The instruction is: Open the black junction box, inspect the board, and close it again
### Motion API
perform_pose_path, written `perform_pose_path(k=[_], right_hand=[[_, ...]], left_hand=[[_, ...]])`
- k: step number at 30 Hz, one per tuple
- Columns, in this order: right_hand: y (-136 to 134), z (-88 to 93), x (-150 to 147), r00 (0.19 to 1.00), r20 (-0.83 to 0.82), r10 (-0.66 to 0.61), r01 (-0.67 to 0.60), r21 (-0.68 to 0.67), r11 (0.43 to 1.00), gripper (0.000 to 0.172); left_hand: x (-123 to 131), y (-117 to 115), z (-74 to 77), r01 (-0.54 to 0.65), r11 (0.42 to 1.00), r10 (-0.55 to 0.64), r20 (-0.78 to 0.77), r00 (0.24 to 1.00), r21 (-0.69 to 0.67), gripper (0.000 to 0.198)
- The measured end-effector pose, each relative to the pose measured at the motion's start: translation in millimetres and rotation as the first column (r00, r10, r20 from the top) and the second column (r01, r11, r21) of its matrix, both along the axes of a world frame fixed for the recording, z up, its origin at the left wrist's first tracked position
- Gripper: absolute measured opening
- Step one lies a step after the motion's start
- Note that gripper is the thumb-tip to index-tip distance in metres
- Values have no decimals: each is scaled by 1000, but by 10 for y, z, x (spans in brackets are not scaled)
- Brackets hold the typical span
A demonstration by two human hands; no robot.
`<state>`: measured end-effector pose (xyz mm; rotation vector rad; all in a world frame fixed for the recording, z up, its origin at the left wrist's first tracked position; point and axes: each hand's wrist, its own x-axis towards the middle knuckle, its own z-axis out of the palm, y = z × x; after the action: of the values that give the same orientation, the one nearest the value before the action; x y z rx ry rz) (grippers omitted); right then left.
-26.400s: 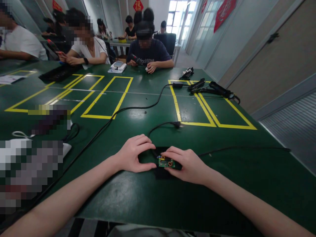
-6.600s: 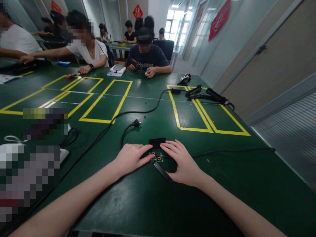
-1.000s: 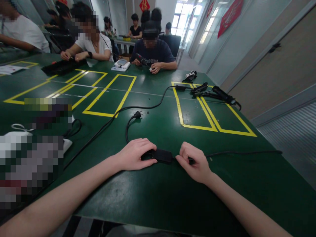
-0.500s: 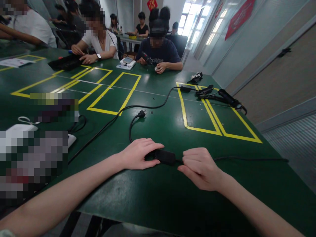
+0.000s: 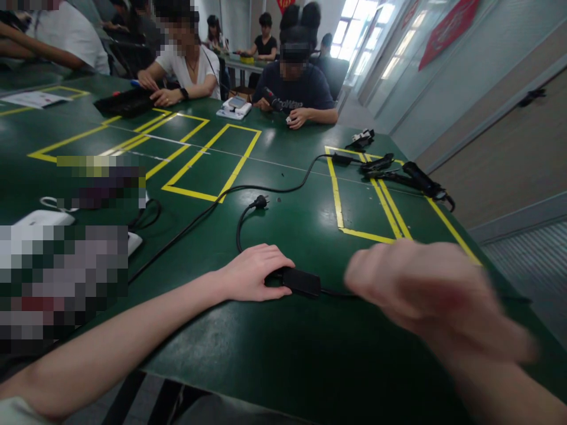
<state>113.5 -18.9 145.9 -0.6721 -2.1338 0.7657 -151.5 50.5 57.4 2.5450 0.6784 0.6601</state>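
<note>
A closed black power adapter [image 5: 302, 281] lies flat on the green table [image 5: 283, 354] in front of me. My left hand [image 5: 254, 273] covers its left end, fingers curled over where the cable enters. That cable loops back to a two-pin plug [image 5: 260, 202] lying on the table. My right hand [image 5: 425, 292] is lifted off the table to the right of the adapter. It is heavily blurred, so its fingers are unreadable, and nothing shows in it. A thin cable [image 5: 334, 292] runs from the adapter's right end under that hand.
Yellow tape rectangles [image 5: 212, 159] mark the table. A long black cable [image 5: 266, 190] crosses to black tools [image 5: 416, 177] at the far right edge. Seated people work across the table, one beside a white device [image 5: 233, 106]. A white object [image 5: 42, 218] lies at left.
My right hand has let go of the cable by the adapter and risen up and to the right, blurred with motion. My left hand stays on the adapter. The view has shifted slightly left.
</note>
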Motion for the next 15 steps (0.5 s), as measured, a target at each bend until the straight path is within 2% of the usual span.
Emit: perform_pose_path(k=[1,3,5,6,9,11,13,15], right_hand=[[222,30,-301,996,-1,94,-92,-186,978,61],[474,-61,-683,969,-11,248,-227,-435,871,66],[507,-220,-770,955,-13,296,-251,-567,785,66],[479,-277,-736,953,-33,302,-264,-580,770,66],[397,-302,-535,953,-68,295,-284,-541,792,62],[390,-276,-420,977,-20,211,-196,-467,862,59],[396,-302,-334,995,83,53,-25,-308,951,53],[378,-398,-254,976,188,-107,120,-60,991,41]], left_hand=[[5,1,1,-6,1000,5,-9,1000,-7,34],[13,1,8,-15,1000,14,-31,999,-24,31],[20,-1,19,-19,999,17,-50,999,-37,30],[23,-2,26,-19,999,17,-58,998,-42,30],[26,-5,40,-23,999,21,-65,998,-44,34],[26,-6,38,-28,999,26,-61,998,-35,35],[25,-3,31,-23,999,22,-59,998,-22,37],[26,2,25,-19,1000,18,-59,998,-6,39]])
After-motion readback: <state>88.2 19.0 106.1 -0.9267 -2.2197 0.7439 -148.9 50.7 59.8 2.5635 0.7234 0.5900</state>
